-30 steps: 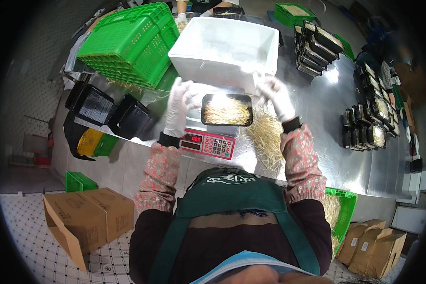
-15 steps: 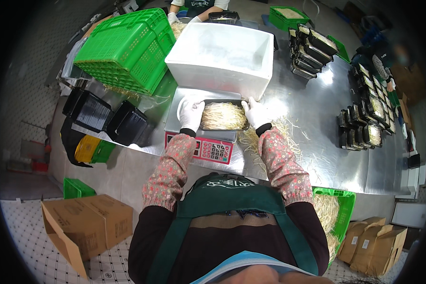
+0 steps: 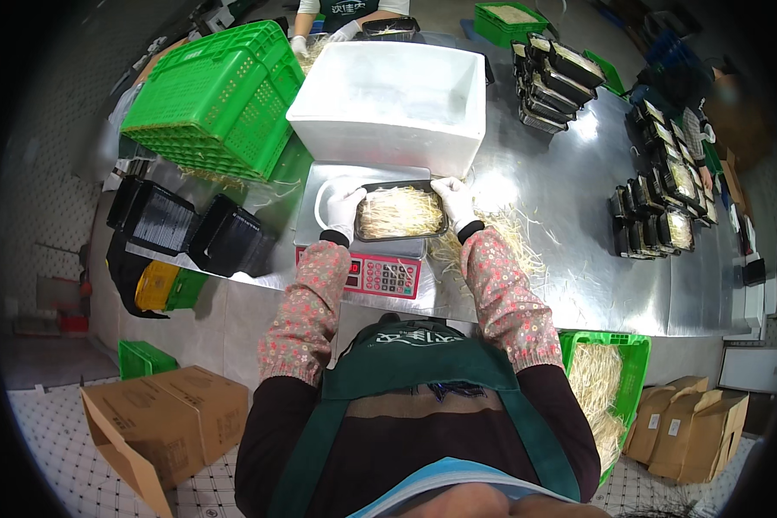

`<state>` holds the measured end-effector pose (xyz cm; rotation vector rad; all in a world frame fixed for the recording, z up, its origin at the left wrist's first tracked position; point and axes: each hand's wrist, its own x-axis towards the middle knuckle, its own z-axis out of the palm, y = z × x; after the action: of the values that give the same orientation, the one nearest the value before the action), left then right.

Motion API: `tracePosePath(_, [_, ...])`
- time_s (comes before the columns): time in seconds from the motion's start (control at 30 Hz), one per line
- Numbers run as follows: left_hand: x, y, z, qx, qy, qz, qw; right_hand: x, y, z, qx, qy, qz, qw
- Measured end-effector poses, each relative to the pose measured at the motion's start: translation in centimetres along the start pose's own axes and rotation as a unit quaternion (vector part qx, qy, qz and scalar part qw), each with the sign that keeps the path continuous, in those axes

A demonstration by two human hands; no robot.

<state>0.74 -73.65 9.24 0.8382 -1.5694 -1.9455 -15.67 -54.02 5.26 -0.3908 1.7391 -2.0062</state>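
In my gloved left hand [image 3: 344, 210] and my gloved right hand [image 3: 451, 202] is a black plastic tray [image 3: 399, 212] of pale, thin sprouts, gripped at its two ends. It is over the metal platform of a weighing scale [image 3: 391, 275] with a red keypad panel; whether it rests on the platform I cannot tell. Loose sprouts [image 3: 518, 242] lie on the steel table beside my right forearm. Just beyond the scale stands a white foam box [image 3: 386, 125].
Green crates [image 3: 203, 116] and black trays [image 3: 160, 216] are at left. Stacked filled trays [image 3: 552, 82] [image 3: 673, 190] stand right. A co-worker's gloved hand [image 3: 344, 33] is at the back, another person [image 3: 699, 129] far right. A sprout-filled crate [image 3: 604, 388] and cardboard box [image 3: 160, 423] are below.
A second ago my hands were raised on either side of the tray with fingers loose. They have come down and closed on its two ends.
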Motion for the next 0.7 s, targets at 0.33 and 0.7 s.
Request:
tracePosePath(0.33, [-9.0,0.6,-3.2,-0.158,-0.073,-0.202,0.964,-8.8,-4.0,-3.3,0.136,-0.156,0.185,0.961])
tracePosePath(0.7, [-12.0,1.1,9.3,-0.228,-0.107,-0.132,0.959,-15.9,-9.0,-3.6,0.192,-0.112,0.094,0.97])
